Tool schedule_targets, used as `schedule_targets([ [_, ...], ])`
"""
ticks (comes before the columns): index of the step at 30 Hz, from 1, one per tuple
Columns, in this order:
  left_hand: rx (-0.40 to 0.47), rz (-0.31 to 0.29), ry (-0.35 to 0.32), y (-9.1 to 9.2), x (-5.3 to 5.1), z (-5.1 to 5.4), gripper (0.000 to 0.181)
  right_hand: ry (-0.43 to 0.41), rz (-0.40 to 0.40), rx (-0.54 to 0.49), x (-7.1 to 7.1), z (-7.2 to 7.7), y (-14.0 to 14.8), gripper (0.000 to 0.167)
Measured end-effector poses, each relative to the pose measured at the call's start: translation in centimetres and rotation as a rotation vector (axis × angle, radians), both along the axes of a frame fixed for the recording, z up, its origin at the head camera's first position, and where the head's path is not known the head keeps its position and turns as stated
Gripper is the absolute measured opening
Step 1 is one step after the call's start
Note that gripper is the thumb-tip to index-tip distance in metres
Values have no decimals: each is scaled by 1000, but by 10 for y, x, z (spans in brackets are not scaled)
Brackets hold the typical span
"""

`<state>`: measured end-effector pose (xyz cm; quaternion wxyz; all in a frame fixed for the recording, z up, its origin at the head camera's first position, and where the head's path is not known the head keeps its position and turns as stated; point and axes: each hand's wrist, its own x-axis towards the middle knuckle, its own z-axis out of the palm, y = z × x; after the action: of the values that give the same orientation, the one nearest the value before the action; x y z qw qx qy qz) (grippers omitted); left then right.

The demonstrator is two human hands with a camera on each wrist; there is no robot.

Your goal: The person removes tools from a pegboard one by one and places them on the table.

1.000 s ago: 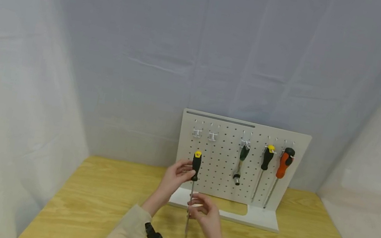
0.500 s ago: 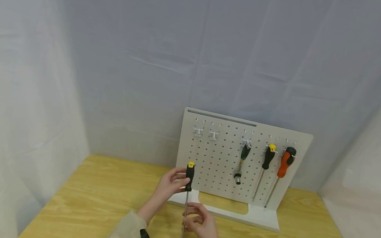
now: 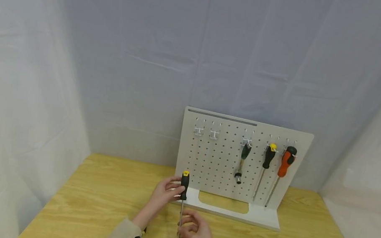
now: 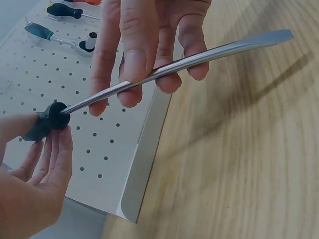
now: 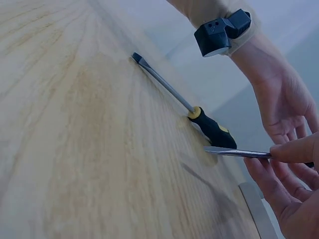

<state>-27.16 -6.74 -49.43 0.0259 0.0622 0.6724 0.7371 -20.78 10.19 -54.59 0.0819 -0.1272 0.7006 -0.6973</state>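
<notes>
A flat-blade screwdriver with a black, yellow-topped handle (image 3: 184, 188) stands upright in front of the pegboard, blade down. My left hand (image 3: 163, 191) holds it by the handle. Lower on the steel shaft (image 4: 199, 60), my right hand (image 3: 197, 236) pinches with thumb and fingers; the blade tip sticks out beyond them, above the table. In the right wrist view, a second screwdriver (image 5: 214, 129) with a black and yellow handle lies on the table. The left forearm hides most of it in the head view.
A white pegboard (image 3: 215, 174) stands at the back. Two clear hooks (image 3: 198, 131) sit at its upper left. On its right side hang a green-handled ratchet (image 3: 245, 152), a black-yellow screwdriver (image 3: 269, 156) and an orange-black screwdriver (image 3: 285, 163). Pale sheets surround the wooden table (image 3: 105, 189).
Both hands have come down and slightly left in the head view, nearer to me, with the screwdriver still held upright between them. The tools on the pegboard stay put.
</notes>
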Motion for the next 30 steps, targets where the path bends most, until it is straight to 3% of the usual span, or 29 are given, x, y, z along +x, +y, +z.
schedule_targets([
  [11, -42, -7, -25, -11, 12, -15, 46, 3, 58, 6, 12, -6, -9, 49],
  [16, -50, -8, -28, -15, 20, -18, 46, -44, 74, -6, 17, -10, -12, 47],
  [26, -109, -9, -47, -19, 31, -29, 49, -75, 115, -1, 29, -16, -18, 49],
  [30, -169, -10, -46, -19, 35, -33, 50, -88, 124, 1, 35, -17, -19, 48],
])
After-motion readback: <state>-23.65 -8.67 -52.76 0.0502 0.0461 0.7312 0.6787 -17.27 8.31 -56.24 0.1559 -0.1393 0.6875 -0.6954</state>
